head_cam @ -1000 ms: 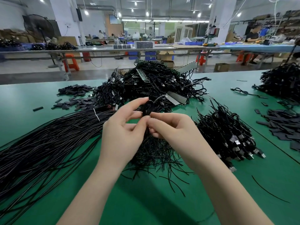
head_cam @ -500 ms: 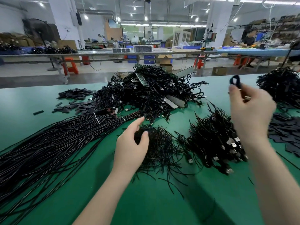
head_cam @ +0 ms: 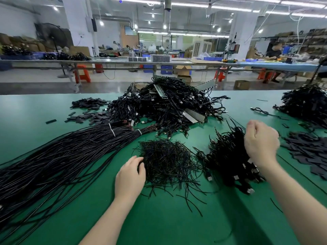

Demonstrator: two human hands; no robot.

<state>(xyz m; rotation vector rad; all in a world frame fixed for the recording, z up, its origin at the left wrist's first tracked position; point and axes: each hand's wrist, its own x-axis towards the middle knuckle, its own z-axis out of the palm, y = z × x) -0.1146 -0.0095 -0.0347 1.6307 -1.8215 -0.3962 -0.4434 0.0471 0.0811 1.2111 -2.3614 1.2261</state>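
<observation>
Rested the left hand [head_cam: 130,175] against the near left edge of the loose heap of short, thin black wire ties [head_cam: 168,161] on the green table mat [head_cam: 159,223], fingers bent, tips among the strands; could not tell of any tie pinched yet. Held the right hand [head_cam: 261,140] clenched, back to the camera, over the far right side of the pile of coiled black cables with silver plugs [head_cam: 226,161]; could not tell of anything gripped inside the fist. Found the ties lying every way, with no single long axis, just right of and ahead of the left hand, well apart from the right. Judged the left hand the nearer for the next pick: a short reach rightward into the heap, thumb and forefinger closing on one strand.
</observation>
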